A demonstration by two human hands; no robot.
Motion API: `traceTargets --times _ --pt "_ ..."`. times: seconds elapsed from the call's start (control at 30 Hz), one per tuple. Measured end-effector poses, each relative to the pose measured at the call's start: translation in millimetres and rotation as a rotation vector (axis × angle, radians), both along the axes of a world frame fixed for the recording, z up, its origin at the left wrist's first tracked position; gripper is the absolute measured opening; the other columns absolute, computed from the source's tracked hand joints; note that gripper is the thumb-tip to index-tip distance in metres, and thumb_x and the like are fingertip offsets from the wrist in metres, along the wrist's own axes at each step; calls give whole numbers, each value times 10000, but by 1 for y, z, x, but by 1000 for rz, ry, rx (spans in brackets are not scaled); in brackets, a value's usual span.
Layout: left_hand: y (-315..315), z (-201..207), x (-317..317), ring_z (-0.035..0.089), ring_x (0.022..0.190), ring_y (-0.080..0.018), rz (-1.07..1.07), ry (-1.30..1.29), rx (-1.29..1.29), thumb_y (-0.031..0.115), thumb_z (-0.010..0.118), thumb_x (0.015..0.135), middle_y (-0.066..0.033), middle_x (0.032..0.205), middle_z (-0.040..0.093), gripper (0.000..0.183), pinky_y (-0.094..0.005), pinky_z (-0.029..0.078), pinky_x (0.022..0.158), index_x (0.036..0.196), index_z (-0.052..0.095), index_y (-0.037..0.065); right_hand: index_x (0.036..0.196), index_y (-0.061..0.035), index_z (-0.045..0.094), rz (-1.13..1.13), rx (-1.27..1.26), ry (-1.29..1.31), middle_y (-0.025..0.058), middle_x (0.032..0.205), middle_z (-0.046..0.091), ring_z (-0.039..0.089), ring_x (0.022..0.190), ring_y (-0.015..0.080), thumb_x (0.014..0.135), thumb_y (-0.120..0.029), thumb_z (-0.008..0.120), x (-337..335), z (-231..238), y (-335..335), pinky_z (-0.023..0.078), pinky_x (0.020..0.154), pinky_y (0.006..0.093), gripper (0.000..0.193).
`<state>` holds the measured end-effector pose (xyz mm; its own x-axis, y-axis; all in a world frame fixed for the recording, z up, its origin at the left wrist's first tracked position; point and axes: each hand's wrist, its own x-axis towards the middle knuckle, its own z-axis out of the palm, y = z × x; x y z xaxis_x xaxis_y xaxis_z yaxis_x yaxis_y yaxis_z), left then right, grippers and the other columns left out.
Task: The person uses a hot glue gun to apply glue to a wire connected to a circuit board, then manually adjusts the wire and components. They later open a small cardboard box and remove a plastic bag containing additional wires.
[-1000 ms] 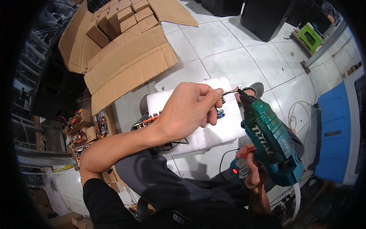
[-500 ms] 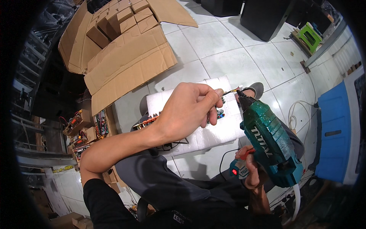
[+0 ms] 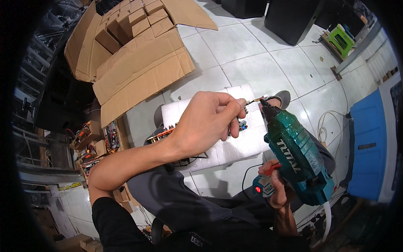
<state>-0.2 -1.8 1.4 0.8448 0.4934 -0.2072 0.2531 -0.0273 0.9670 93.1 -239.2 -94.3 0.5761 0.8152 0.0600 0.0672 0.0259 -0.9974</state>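
Observation:
My right hand (image 3: 277,185) is wrapped round the handle of a teal hot glue gun (image 3: 298,155), fingers at its red trigger. A white glue stick (image 3: 326,220) sticks out of the gun's back end. My left hand (image 3: 214,115) pinches a thin dark wire (image 3: 252,101) between thumb and fingertips. The wire's yellowish end meets the gun's black nozzle (image 3: 265,105), or lies very close to it. Beneath my left hand, a circuit board (image 3: 242,125) with small parts rests on a white foam block (image 3: 222,155); my hand and forearm hide most of the board.
A big open cardboard box (image 3: 142,67) full of smaller boxes stands at the far left. More circuit boards (image 3: 111,136) fill a carton at the left. To the right are a blue and white plastic container (image 3: 369,143) and a coiled white cable (image 3: 323,126). Black cabinets (image 3: 291,21) stand at the back.
The glue gun has shifted very slightly, its nozzle staying at the wire's end. My left hand keeps its pinch in almost the same place.

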Motion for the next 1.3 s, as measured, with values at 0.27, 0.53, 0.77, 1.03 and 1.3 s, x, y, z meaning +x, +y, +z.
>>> traceTargets --times 0.27,0.53,0.77,1.03,1.3 --pt "0 1 -1 504 493 -65 8 14 -7 252 522 997 -59 602 618 356 -217 401 470 876 650 -58 1033 45 570 43 7 -61 129 895 621 627 828 224 898 -170 505 1 6 6 511 797 377 262" --pt "-1 0 0 500 498 -69 10 7 1 236 530 991 -64 596 616 352 -223 402 476 891 649 -80 1009 52 577 32 21 -116 137 866 626 630 823 224 907 -175 503 2 7 6 510 786 371 260" --pt "0 -1 -1 515 520 -44 12 0 -26 210 551 993 -47 646 632 283 -188 395 480 935 666 -42 1023 49 567 68 48 -128 140 868 625 626 814 220 911 -172 481 5 3 4 511 787 377 262" --pt "-1 1 -1 516 527 -43 18 -2 -19 184 574 980 -47 665 640 246 -188 397 483 950 661 -43 1027 49 567 93 12 -119 133 894 615 618 838 214 900 -160 485 5 2 1 503 810 375 258" --pt "-1 1 -1 523 540 -45 33 -8 -26 156 583 972 -54 693 645 218 -188 405 487 976 656 -49 1045 63 559 27 32 -67 148 881 619 627 817 234 882 -123 491 3 8 4 515 780 375 256"
